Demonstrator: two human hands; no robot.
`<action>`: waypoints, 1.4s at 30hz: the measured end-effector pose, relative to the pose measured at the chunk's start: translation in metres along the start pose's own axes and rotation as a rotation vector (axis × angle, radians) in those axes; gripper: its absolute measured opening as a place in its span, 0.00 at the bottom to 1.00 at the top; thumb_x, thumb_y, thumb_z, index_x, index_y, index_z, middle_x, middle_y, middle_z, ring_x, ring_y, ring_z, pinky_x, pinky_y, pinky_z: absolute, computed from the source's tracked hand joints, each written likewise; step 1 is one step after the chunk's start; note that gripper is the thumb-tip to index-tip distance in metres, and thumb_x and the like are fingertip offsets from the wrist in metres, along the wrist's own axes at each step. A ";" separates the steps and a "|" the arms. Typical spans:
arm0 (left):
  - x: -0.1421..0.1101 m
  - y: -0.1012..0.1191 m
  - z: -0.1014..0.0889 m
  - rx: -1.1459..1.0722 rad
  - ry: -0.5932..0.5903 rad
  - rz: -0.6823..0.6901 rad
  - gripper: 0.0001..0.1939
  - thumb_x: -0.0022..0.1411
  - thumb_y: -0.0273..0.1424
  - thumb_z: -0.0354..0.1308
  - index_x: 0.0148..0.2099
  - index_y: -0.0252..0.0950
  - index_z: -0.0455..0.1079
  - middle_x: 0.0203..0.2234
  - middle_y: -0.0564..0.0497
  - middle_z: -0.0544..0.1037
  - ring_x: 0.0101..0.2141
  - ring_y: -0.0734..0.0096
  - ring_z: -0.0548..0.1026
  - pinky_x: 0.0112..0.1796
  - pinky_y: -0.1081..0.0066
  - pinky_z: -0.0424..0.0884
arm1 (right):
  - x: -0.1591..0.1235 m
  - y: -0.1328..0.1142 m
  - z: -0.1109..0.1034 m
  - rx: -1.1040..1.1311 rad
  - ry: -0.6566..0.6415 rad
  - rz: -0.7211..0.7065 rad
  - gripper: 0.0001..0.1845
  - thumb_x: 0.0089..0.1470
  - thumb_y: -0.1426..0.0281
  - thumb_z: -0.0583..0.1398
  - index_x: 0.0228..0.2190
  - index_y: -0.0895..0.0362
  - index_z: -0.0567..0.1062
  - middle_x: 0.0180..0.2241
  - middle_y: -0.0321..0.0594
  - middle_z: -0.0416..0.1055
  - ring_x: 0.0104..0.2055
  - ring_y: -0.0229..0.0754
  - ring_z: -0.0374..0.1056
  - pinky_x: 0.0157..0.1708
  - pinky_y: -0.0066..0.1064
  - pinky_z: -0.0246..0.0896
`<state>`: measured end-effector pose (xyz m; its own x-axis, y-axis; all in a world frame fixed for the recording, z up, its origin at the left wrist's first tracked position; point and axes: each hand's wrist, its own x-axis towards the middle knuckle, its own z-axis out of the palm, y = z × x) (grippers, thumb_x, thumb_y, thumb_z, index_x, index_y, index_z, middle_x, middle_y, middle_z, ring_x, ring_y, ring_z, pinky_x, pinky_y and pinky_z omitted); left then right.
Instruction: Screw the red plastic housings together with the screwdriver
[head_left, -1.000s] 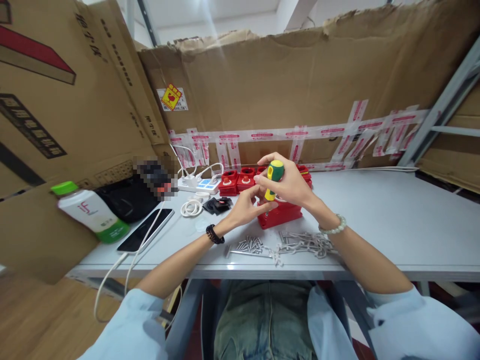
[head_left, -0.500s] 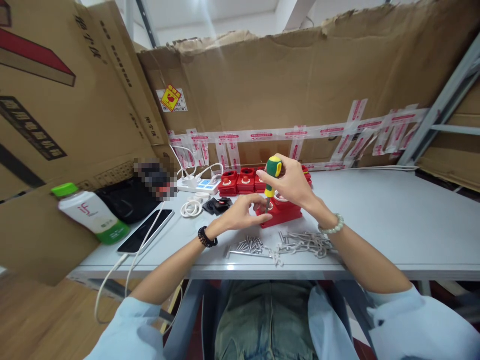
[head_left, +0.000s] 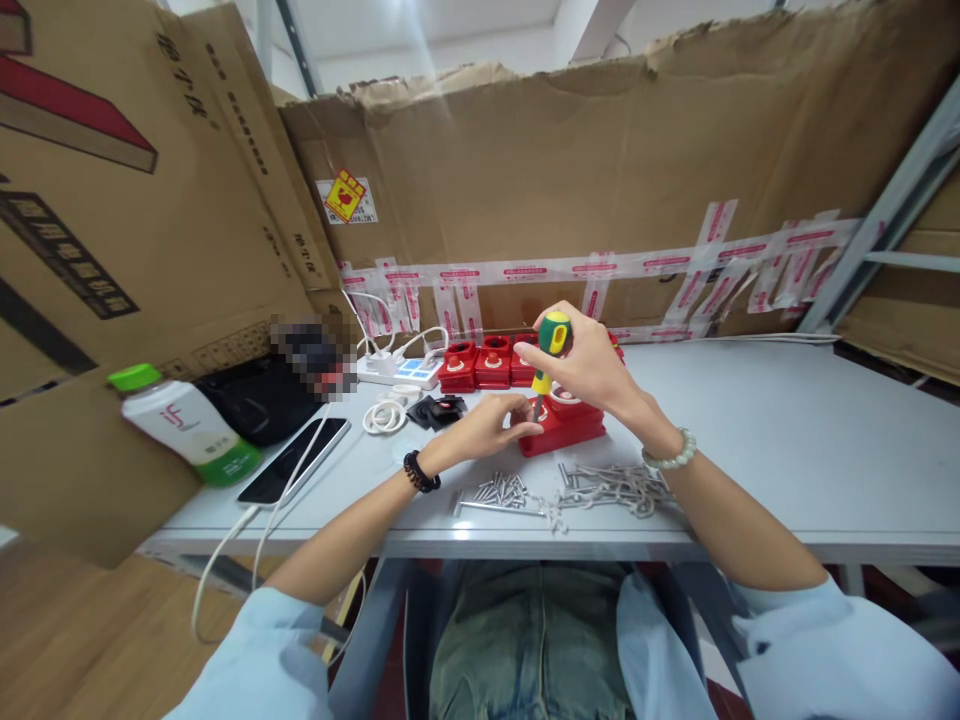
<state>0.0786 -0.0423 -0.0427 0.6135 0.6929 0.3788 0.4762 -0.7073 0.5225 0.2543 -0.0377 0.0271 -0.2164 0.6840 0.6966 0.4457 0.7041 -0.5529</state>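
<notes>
Lighting: bright, diffuse, from overhead; pale flare streak beneath the ceiling (head_left: 495,22). Shadows: soft, faint. Glare: small highlight on the front edge of the table (head_left: 750,430). Distortion: wide-angle, stretched margins. Defects: pixelated patch (head_left: 313,358), left of centre; fine print soft.

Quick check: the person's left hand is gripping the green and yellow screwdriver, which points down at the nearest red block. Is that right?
Not quite. The hand is wrong: in the head view, the right hand is gripping the green and yellow screwdriver, which points down at the nearest red block.
</notes>
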 end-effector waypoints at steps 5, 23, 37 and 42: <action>0.000 0.001 0.005 0.111 0.046 0.000 0.13 0.67 0.38 0.52 0.33 0.35 0.63 0.26 0.53 0.72 0.26 0.73 0.67 0.31 0.71 0.63 | 0.001 -0.003 -0.004 -0.002 0.090 -0.042 0.16 0.48 0.60 0.64 0.23 0.55 0.63 0.20 0.30 0.61 0.22 0.33 0.54 0.25 0.30 0.53; -0.054 0.022 -0.019 0.163 -0.165 0.047 0.12 0.66 0.38 0.57 0.41 0.37 0.76 0.35 0.47 0.79 0.36 0.68 0.75 0.41 0.69 0.68 | -0.001 -0.008 -0.003 0.082 0.273 -0.078 0.14 0.51 0.64 0.63 0.23 0.53 0.63 0.22 0.33 0.62 0.24 0.36 0.57 0.26 0.33 0.57; 0.000 -0.006 0.010 0.002 0.007 -0.234 0.34 0.52 0.54 0.62 0.50 0.31 0.68 0.42 0.40 0.77 0.39 0.56 0.75 0.38 0.62 0.69 | 0.015 0.017 0.034 -0.025 0.193 -0.006 0.13 0.50 0.64 0.60 0.24 0.53 0.61 0.18 0.30 0.62 0.21 0.34 0.56 0.26 0.30 0.53; 0.000 -0.009 0.013 -0.047 0.053 -0.240 0.32 0.50 0.52 0.65 0.47 0.31 0.69 0.37 0.44 0.78 0.35 0.61 0.74 0.35 0.66 0.67 | 0.016 0.019 0.033 -0.066 0.176 0.011 0.13 0.50 0.63 0.59 0.24 0.52 0.59 0.18 0.30 0.61 0.20 0.35 0.56 0.25 0.30 0.52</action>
<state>0.0819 -0.0375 -0.0574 0.4516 0.8477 0.2782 0.5738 -0.5147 0.6371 0.2302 -0.0069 0.0127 -0.0586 0.6440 0.7627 0.5049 0.6783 -0.5339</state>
